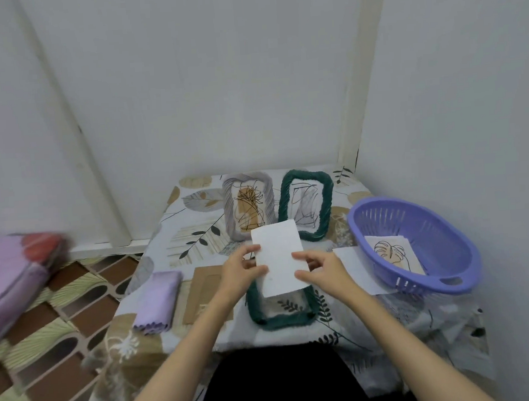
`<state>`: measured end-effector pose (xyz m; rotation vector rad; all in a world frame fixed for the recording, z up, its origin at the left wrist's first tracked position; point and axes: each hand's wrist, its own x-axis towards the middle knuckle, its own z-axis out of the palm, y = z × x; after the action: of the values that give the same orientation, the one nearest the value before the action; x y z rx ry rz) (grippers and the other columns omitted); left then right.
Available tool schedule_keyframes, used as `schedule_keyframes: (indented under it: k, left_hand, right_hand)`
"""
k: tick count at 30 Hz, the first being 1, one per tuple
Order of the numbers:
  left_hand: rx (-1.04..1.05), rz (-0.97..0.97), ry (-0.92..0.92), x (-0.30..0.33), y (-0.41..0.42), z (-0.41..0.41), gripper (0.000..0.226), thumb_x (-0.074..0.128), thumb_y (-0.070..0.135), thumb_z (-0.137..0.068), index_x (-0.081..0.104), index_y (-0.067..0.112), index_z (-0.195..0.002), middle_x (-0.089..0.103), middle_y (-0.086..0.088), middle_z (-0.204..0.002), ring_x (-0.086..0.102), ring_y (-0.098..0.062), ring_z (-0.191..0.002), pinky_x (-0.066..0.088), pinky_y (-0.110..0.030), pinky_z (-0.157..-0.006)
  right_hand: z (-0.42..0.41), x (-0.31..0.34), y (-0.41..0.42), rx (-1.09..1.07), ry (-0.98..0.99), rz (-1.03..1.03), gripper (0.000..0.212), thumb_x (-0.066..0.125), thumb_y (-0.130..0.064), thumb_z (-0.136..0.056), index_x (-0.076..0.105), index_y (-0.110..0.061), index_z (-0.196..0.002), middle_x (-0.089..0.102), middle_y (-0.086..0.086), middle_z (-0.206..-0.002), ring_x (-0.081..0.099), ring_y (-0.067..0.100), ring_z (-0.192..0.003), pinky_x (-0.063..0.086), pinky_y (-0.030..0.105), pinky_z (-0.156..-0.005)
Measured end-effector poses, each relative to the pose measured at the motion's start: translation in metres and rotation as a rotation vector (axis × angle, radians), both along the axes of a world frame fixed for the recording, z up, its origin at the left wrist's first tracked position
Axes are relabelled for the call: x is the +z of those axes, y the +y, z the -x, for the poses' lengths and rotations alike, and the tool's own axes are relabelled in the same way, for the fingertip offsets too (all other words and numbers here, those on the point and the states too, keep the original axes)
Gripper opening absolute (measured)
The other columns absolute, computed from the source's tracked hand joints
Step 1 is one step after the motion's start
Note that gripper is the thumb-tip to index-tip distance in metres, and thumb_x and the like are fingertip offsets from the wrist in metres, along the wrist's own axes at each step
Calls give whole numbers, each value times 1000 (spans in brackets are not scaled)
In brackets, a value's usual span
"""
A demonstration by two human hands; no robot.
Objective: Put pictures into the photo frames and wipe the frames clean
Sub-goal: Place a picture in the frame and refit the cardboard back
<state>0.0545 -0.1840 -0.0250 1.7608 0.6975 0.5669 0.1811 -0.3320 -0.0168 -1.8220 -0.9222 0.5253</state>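
While both hands pinch it, the white picture sheet (279,258) hangs above the dark green frame (280,312). It looks thin, light and bendy. Left hand (241,272) and right hand (319,270) pinch its side edges.

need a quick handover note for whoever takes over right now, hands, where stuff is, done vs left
Left hand and right hand both pinch a white sheet above the near green frame, which looks empty.
Done, as it appears: the grey frame and far green frame at the back hold pictures.
Left: fit this sheet, put on the brown backing lying left of the frame, and wipe with the purple cloth.
Another picture lies in the basket; a sheet lies beside it.
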Motion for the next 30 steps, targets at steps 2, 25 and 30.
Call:
schedule_keyframes:
  k: [2,25,30]
  left_hand:
    - [-40,-57,118,-9,6,7,57,72,3,-74,52,13,-126,56,-10,-127,57,-18,-103,48,-23,-82]
    - [-357,-322,544,-32,13,21,72,73,18,-77,38,17,-140,14,-5,-156,11,-19,-145,13,-29,-115]
    - [-331,-308,538,-36,8,19,74,68,30,-81,30,11,-143,11,-10,-156,11,-21,-145,13,-31,-117]
  right_hand:
    - [1,-11,3,11,-14,65,44,69,-2,-76,61,-13,-118,51,-9,-75,41,5,-61,39,9,-56]
    - [-14,-39,3,188,-472,513,42,62,-32,-84,54,-30,-125,35,-12,-147,27,22,-130,26,43,-102]
    - [-11,-46,0,203,-451,538,40,63,-32,-84,56,-29,-123,39,-10,-145,29,21,-130,26,40,-106]
